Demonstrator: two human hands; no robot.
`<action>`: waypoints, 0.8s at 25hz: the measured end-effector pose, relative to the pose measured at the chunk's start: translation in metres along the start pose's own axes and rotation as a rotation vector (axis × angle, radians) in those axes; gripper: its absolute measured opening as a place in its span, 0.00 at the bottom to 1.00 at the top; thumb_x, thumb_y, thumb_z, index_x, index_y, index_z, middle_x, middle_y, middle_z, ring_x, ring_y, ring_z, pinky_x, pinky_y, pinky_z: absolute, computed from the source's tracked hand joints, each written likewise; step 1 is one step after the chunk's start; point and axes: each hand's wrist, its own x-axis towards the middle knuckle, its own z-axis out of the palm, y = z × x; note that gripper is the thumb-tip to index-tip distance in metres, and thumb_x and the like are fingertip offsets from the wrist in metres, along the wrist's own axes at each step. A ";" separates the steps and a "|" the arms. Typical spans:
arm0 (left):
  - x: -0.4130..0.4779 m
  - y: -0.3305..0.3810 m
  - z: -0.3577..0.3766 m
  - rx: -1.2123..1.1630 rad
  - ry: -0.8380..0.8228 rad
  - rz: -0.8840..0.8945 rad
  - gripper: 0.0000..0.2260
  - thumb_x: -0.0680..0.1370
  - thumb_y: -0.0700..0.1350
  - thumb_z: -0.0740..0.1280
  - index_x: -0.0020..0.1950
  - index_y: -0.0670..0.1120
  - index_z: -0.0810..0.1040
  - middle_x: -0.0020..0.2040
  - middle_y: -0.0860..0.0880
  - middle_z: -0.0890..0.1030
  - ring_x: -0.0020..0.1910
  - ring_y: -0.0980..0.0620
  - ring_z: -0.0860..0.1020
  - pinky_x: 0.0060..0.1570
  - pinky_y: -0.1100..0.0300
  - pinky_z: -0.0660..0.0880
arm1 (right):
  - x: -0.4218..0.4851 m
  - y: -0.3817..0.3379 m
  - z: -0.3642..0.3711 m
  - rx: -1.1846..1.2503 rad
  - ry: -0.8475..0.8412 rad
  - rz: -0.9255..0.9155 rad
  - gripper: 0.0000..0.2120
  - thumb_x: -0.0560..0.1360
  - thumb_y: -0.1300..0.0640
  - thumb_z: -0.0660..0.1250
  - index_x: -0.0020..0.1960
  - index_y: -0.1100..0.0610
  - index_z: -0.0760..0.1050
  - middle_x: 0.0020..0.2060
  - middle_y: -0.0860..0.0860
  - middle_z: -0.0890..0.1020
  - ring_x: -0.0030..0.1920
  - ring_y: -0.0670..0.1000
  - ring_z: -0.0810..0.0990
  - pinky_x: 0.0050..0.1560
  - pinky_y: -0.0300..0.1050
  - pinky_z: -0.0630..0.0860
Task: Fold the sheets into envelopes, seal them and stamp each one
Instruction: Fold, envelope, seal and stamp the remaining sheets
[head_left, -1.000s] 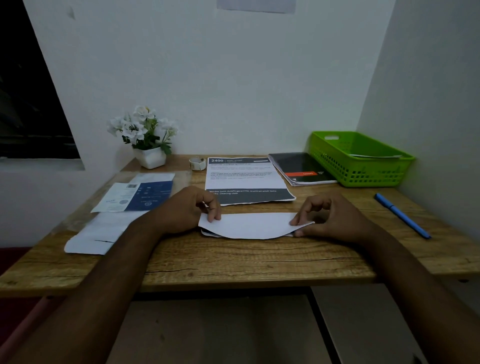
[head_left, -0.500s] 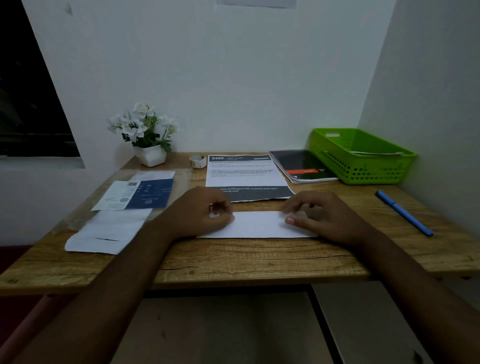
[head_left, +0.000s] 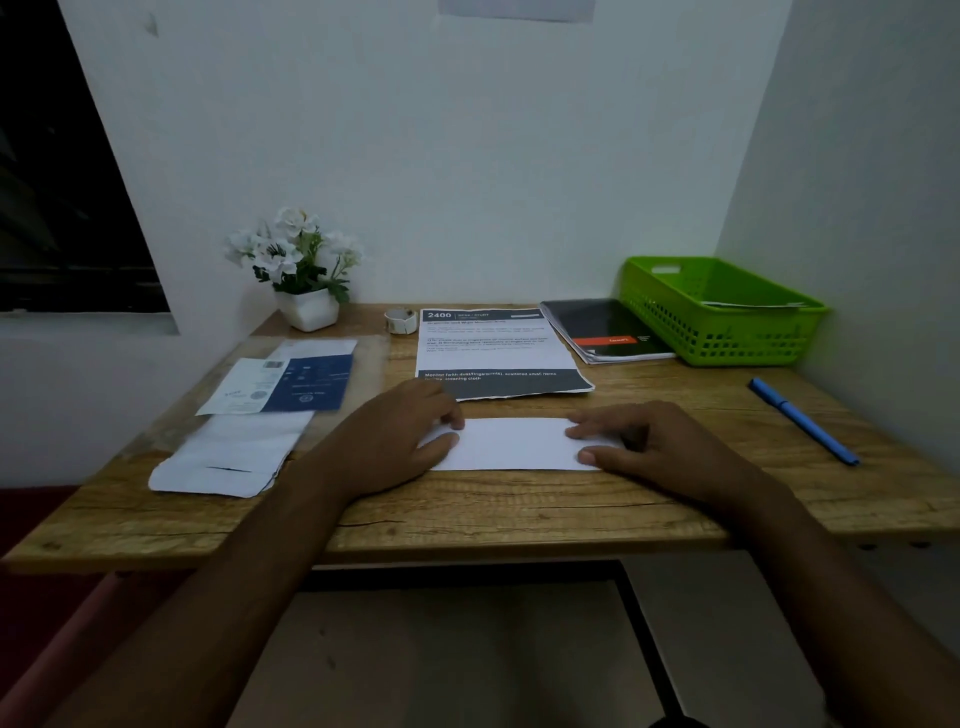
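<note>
While both hands press flat, the folded white sheet (head_left: 511, 444) lies as a wide strip on the wooden bench (head_left: 519, 504), near the front edge, centre. Left hand (head_left: 395, 441) rests palm-down on the sheet's left end, fingers loosely curled, thumb and fingertips touching the paper; not gripping, just pressing. Right hand (head_left: 654, 447) is palm-down on the right end, fingers spread fairly flat, thumb along the lower right corner; also pressing, nothing pinched. Sheet looks flat w/ straight edges; can't tell how many layers.

Behind the sheet, a printed page (head_left: 498, 353) w/ dark header and dark footer band lies apart from it, lower edge ragged. To the left: a blue and white leaflet (head_left: 291, 384) on top of a clear plastic sleeve, and nearer the front a white paper (head_left: 228, 457) w/ a dark slit mark. Back left corner has a white pot of white flowers (head_left: 298, 270); just right of it a small roll of tape (head_left: 401, 320). Back right: a dark notebook (head_left: 605, 330) w/ orange label, touching or just beside a green basket (head_left: 727, 332) holding some paper. Blue pen (head_left: 802, 421) lies diagonally on the right side, well apart from the right hand.
</note>
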 end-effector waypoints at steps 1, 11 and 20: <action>-0.003 -0.001 0.001 -0.025 0.015 -0.016 0.06 0.78 0.45 0.63 0.53 0.51 0.77 0.50 0.55 0.75 0.49 0.60 0.70 0.49 0.63 0.69 | -0.004 0.004 -0.004 0.065 0.031 0.036 0.12 0.70 0.46 0.73 0.54 0.40 0.81 0.58 0.34 0.79 0.59 0.33 0.75 0.65 0.43 0.72; -0.039 0.003 -0.032 -0.006 0.149 -0.129 0.06 0.75 0.47 0.68 0.51 0.55 0.77 0.50 0.59 0.76 0.51 0.60 0.72 0.50 0.60 0.69 | -0.010 -0.016 0.007 -0.049 0.392 -0.036 0.08 0.76 0.47 0.66 0.52 0.47 0.82 0.49 0.40 0.83 0.52 0.40 0.78 0.58 0.56 0.75; -0.142 -0.092 -0.094 -0.182 0.129 -0.629 0.20 0.65 0.50 0.77 0.55 0.53 0.80 0.60 0.54 0.75 0.59 0.55 0.71 0.50 0.65 0.67 | 0.038 -0.157 0.098 -0.011 0.082 -0.402 0.14 0.75 0.40 0.64 0.56 0.46 0.79 0.48 0.40 0.83 0.48 0.39 0.80 0.57 0.52 0.75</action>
